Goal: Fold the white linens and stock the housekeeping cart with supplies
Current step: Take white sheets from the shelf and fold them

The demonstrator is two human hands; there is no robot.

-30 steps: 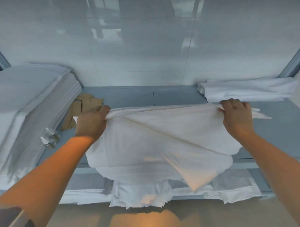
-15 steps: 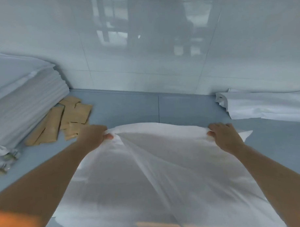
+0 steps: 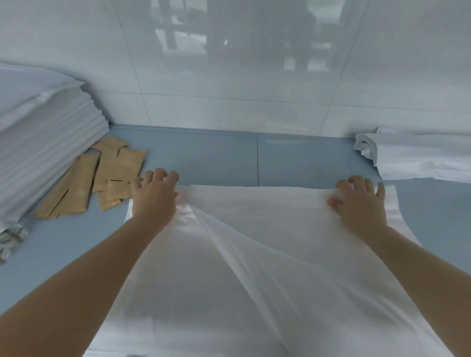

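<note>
A white linen [image 3: 258, 257] lies spread on the blue-grey table [image 3: 215, 157], its near part hanging toward me. My left hand [image 3: 155, 199] is at its far left corner with fingers curled, and it holds the cloth; a raised crease runs from under that hand. My right hand [image 3: 360, 200] rests on the far right corner, fingers spread and lying on top of the cloth, thumb on the fabric.
A tall stack of folded white linens [image 3: 35, 148] stands at the left. Several tan packets [image 3: 106, 172] lie beside it, with small foil-wrapped items [image 3: 4, 242] at the left edge. Another folded white linen [image 3: 426, 155] lies at the right. A glossy tiled wall [image 3: 225, 85] backs the table.
Both hands carried the linen's far edge forward and lowered it onto the table. The cloth, lifted before, now lies flat, and my right fingers have spread out over it.
</note>
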